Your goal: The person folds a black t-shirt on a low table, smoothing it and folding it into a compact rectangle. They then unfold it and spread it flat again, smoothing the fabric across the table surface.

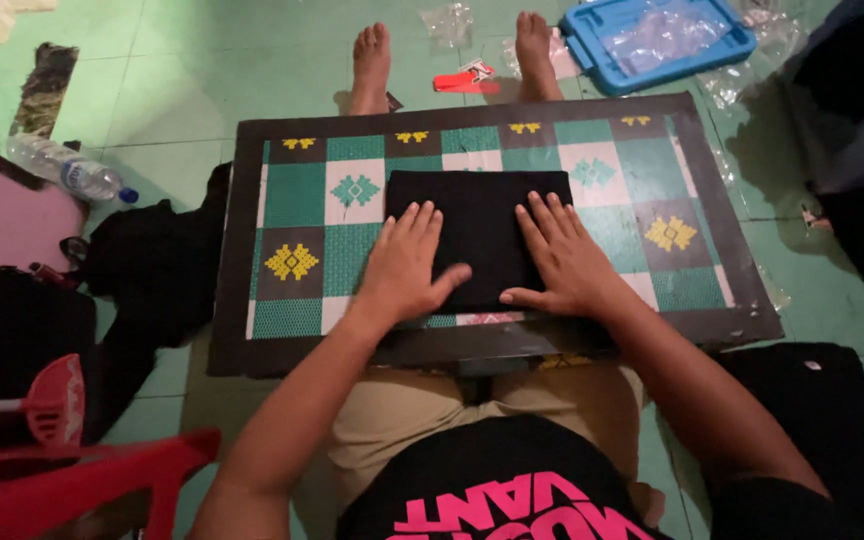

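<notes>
Both forearms reach away from the person onto the folded black cloth (479,235), which lies mid-board on the green checkered board (302,200), left hand (402,270) and right hand (564,260) pressed flat, fingers spread, gripping nothing, equally near it.

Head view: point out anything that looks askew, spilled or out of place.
The folded black cloth lies square on the patterned board under the left hand and right hand. Off the board, clear plastic wrappers litter the green floor and a water bottle lies on its side.
</notes>
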